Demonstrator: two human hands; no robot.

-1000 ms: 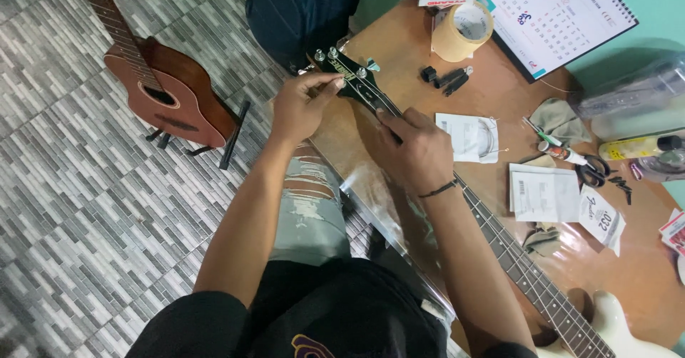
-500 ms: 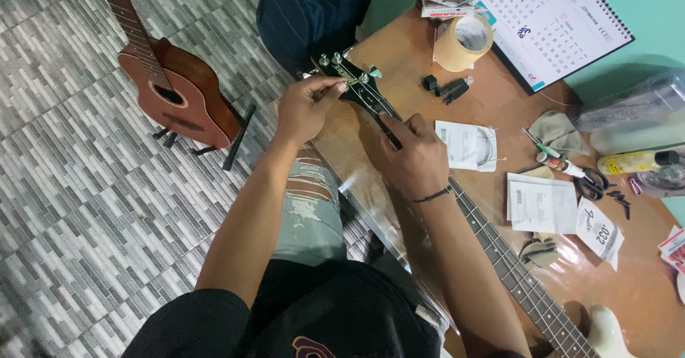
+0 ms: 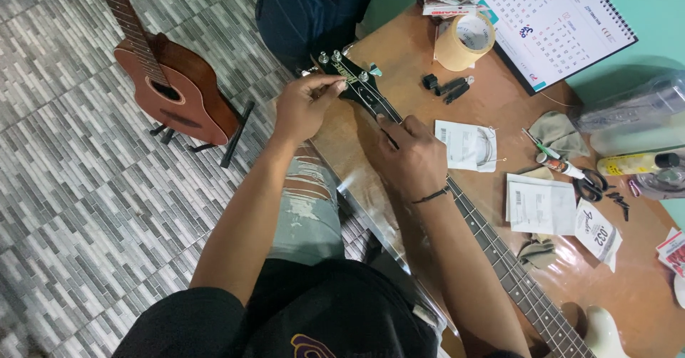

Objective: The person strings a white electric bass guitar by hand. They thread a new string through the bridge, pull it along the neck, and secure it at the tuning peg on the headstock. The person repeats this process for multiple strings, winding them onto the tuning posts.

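Head camera: an electric guitar [image 3: 499,258] is being worked on while lying flat on a brown table [image 3: 399,58], its long axis running diagonally, with the black headstock [image 3: 349,79] pointing to the upper left, over the table's edge, and the pale body [image 3: 599,333] lying at the lower right. A tuning peg at the headstock is being pinched by the left hand [image 3: 303,108], fingers closed. The neck near the nut is being pressed by the right hand [image 3: 410,158], fingers curled shut over the strings. A roll of tape [image 3: 464,42], a desk calendar [image 3: 553,22], paper packets [image 3: 467,146] and scissors [image 3: 589,184] are lying beside the neck. An acoustic guitar [image 3: 168,87] is being held upright by a floor stand.
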